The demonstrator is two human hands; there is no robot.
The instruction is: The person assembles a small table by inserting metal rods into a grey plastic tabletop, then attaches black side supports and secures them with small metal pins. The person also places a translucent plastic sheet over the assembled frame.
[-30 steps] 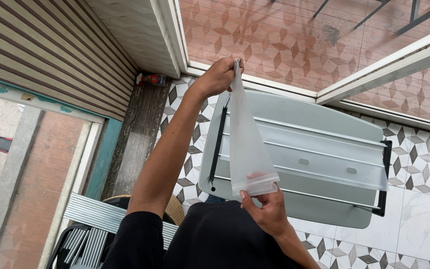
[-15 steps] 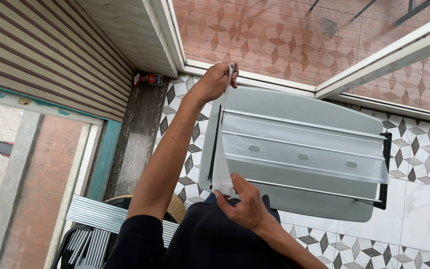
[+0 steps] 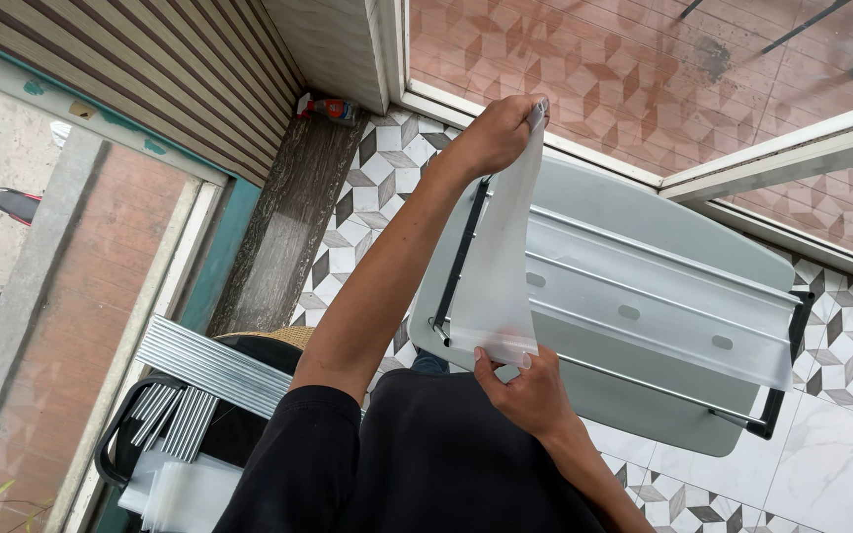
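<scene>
While one translucent plastic sleeve [image 3: 501, 257] is stretched between both hands, its far end is pinched shut by the fingers of the left hand [image 3: 494, 136], and its near end is clamped between thumb and fingers of the right hand [image 3: 525, 390]. Both grips are closed on the sleeve, which is held taut and lengthwise in front of the body, just over the left end of one grey glass tabletop [image 3: 634, 296]. Whether the sleeve touches the tabletop cannot be told.

One tabletop is counted, with rounded corners and a black metal frame [image 3: 780, 395] showing at its two short ends. Across its middle one frosted rail [image 3: 663, 301] with three oval slots is seen, and thin metal rods run alongside it.

Both arms are covered to the upper arm by one black garment [image 3: 426, 464]. At lower left, one bundle of silver metal rods [image 3: 211, 367] is laid across a black chair [image 3: 140, 434], with further clear plastic sleeves [image 3: 185, 494] piled beneath.

The floor [image 3: 841, 474] is tiled in white with grey and black geometric patterns. One dark wooden post [image 3: 283, 232] stands against a ribbed roller shutter [image 3: 140, 69]. Beyond a white sliding-door frame [image 3: 792, 148], reddish patterned paving [image 3: 604, 69] is visible. At far left, brick paving and part of a parked two-wheeler [image 3: 14, 202] are seen.
</scene>
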